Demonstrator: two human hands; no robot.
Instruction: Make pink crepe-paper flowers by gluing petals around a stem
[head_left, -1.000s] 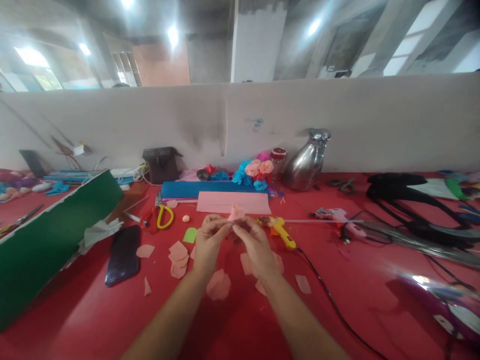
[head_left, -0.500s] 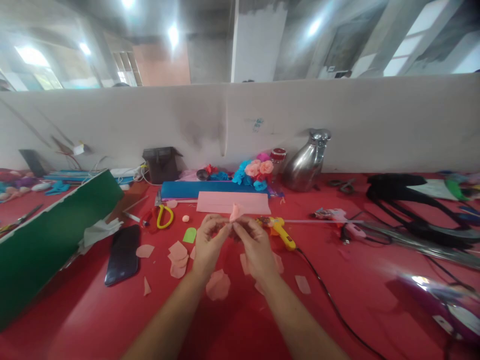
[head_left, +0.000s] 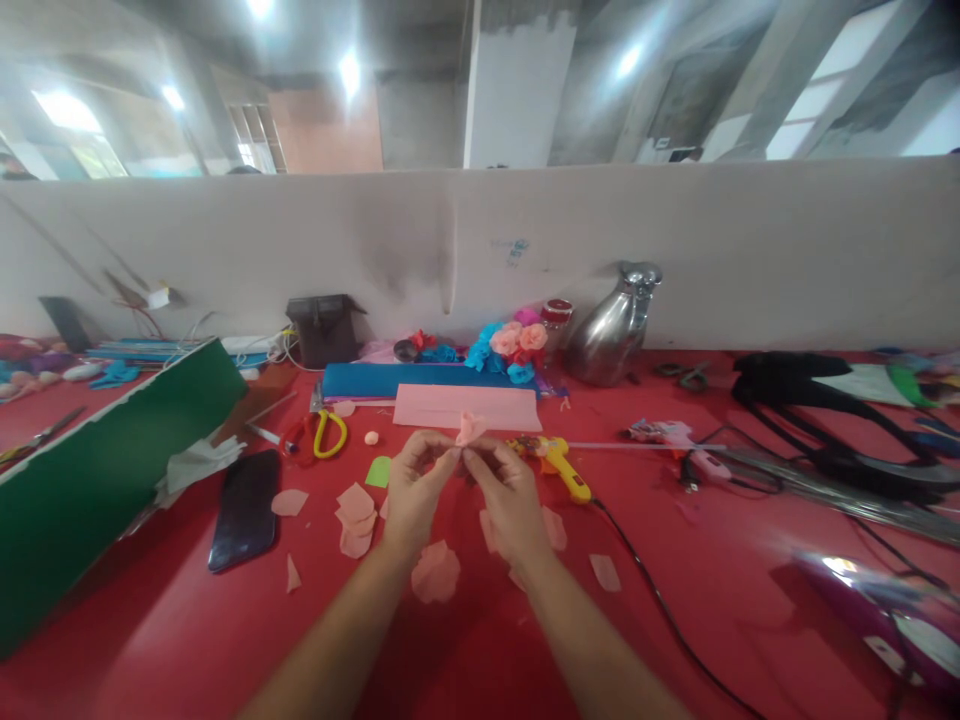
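Okay, red table [head_left: 300,655] first: on my feed it runs from the pale partition [head_left: 712,250] down to the bottom of view, red surface showing on both sides of the forearms. Green panel [head_left: 112,490] stands on edge at left, cut off by the frame. One steel jug [head_left: 609,335] by the partition, contents hidden. One dark pouch [head_left: 322,332], also back there, inside not visible. One pink sheet [head_left: 495,408] lies just beyond the hands, its long edge toward them. Two hands, both over the table's middle: my left hand [head_left: 418,485] pinches the left side of a small pink paper piece [head_left: 469,428] between thumb and fingers; my right hand [head_left: 514,500] pinches the right side, fingertips close together. Piece looks gathered, top pointing up, held in front of the sheet. One phone [head_left: 246,510] lies near the panel, well apart from my left hand. One glass jar [head_left: 556,325], red lid on, beside the jug; can't tell what it holds. Glue guns, two: yellow glue gun [head_left: 564,467] just beside my right hand, pink glue gun [head_left: 709,463] farther right. Petals: one overlapping stack [head_left: 355,520] left of my left hand, one round cluster [head_left: 436,572] between the forearms, one loose petal [head_left: 289,502] by the phone; more partly under my right hand, so no full count. One green template [head_left: 379,471] near my left hand. One pink ball [head_left: 371,438], smallest, just beyond the template.
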